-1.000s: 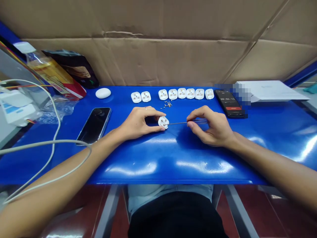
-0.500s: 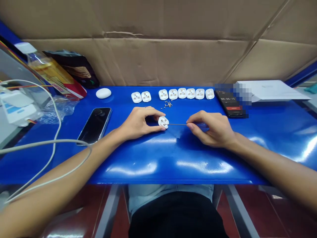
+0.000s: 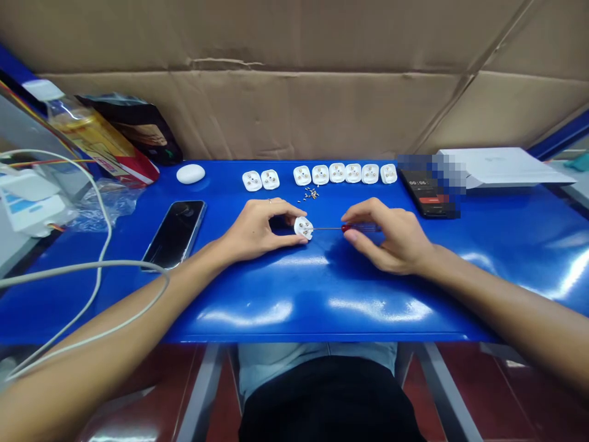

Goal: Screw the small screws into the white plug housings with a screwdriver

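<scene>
My left hand (image 3: 260, 226) pinches a small white plug body (image 3: 303, 228) between thumb and fingers, with brass parts showing on its face. My right hand (image 3: 391, 236) holds a slim screwdriver (image 3: 350, 228) with a red handle. Its thin metal shaft reaches the plug's face. Just above the plug lies a little heap of tiny metal screws (image 3: 311, 194). Beyond it, several similar white plug bodies (image 3: 337, 173) stand in a row along the far side of the blue table (image 3: 322, 294).
A black phone (image 3: 173, 234) lies left of my left hand, and a second phone showing a timer (image 3: 426, 193) lies at the right. A white oval case (image 3: 190, 174), a plastic bag (image 3: 108, 205), a pale cable (image 3: 99, 265) and a flat white box (image 3: 504, 167) surround the work. Cardboard (image 3: 294, 110) stands behind.
My right hand has shifted slightly left and up, and the screwdriver's red handle now shows beside my fingers. My left hand and the plug have hardly moved.
</scene>
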`<state>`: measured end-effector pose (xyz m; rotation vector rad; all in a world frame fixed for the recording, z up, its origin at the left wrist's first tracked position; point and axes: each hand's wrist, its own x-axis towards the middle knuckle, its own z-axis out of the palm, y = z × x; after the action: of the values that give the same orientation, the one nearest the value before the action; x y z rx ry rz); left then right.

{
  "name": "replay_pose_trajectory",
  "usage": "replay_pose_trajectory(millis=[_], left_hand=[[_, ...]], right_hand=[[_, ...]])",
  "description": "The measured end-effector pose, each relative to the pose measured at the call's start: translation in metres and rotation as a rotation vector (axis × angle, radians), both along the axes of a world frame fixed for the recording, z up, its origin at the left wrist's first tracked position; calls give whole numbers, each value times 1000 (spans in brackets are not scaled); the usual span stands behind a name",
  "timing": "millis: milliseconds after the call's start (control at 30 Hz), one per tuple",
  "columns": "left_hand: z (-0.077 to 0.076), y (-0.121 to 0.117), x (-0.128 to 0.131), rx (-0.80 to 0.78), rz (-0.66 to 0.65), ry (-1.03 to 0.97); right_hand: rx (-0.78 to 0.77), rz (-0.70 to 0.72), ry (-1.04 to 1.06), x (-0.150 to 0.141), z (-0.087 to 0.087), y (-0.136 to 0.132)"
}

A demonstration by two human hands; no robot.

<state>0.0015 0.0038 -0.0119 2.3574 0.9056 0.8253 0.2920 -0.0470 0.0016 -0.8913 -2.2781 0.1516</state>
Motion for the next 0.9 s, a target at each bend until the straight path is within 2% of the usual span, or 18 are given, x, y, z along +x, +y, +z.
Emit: replay_pose_trajectory(millis=[100,300,667,900], left_hand=[[0,0,1,-7,0,-3],[1,1,0,-58,11,28],[4,6,-5,-10,12,110],[5,5,-5,26,4,55]], right_hand=[[21,24,19,-1,-1,-1],[67,-49,84,3,-1,1],[-14,-26,55,4,-2,5],[-35,-24,48,5,-1,5]])
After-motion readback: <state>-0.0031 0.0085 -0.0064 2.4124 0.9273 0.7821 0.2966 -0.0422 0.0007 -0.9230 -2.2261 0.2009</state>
